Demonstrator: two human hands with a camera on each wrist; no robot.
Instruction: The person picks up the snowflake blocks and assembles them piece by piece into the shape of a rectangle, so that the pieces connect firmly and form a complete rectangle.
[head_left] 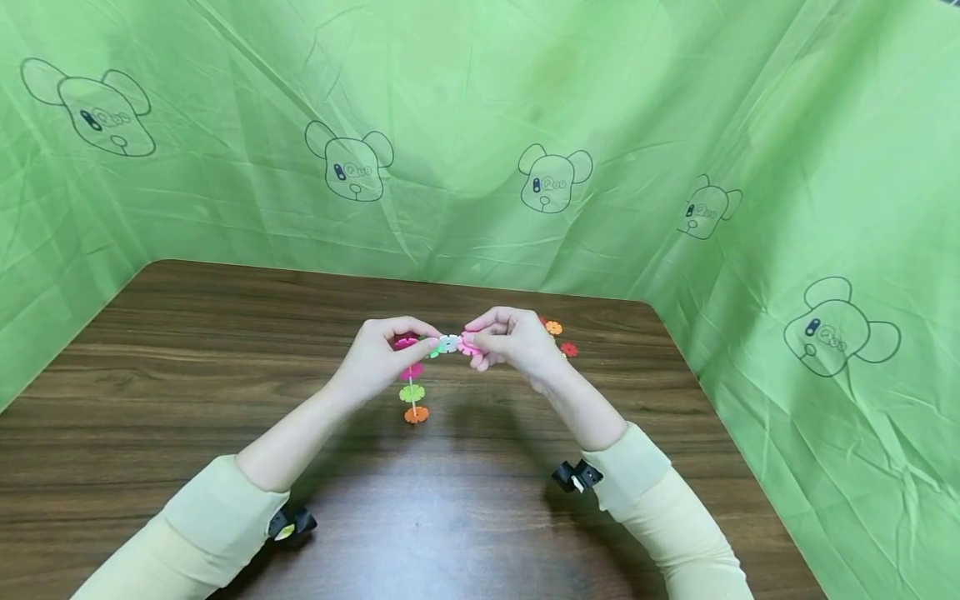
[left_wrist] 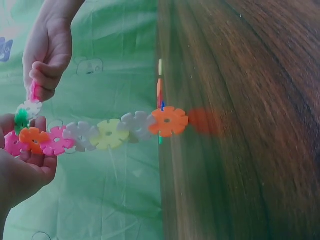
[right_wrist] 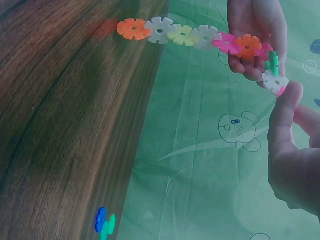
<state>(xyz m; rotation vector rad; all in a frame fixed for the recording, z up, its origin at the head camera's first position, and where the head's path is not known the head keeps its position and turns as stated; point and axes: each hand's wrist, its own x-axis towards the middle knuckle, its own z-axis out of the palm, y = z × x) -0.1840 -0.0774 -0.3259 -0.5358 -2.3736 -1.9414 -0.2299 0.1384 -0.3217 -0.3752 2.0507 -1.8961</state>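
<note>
Both hands hold up a chain of flower-shaped interlocking discs above the table. My left hand (head_left: pixel 382 358) grips it near the top, around the pink discs and a green disc (right_wrist: pixel 272 62). From there a row of orange, pink, clear and yellow discs hangs down to an orange disc (left_wrist: pixel 169 122) at its lower end. My right hand (head_left: pixel 521 342) pinches a pink disc (head_left: pixel 470 343) between thumb and fingers. That pink disc meets a white disc (head_left: pixel 448 343) beside the green one; whether their slots are fully joined I cannot tell.
Behind my right hand lie more flower discs on the wooden table (head_left: pixel 187 358), among them an orange disc (head_left: pixel 553 327) and a red disc (head_left: pixel 569 350). A blue disc (right_wrist: pixel 101 219) shows in the right wrist view. Green cloth (head_left: pixel 465 100) surrounds the table's back and sides.
</note>
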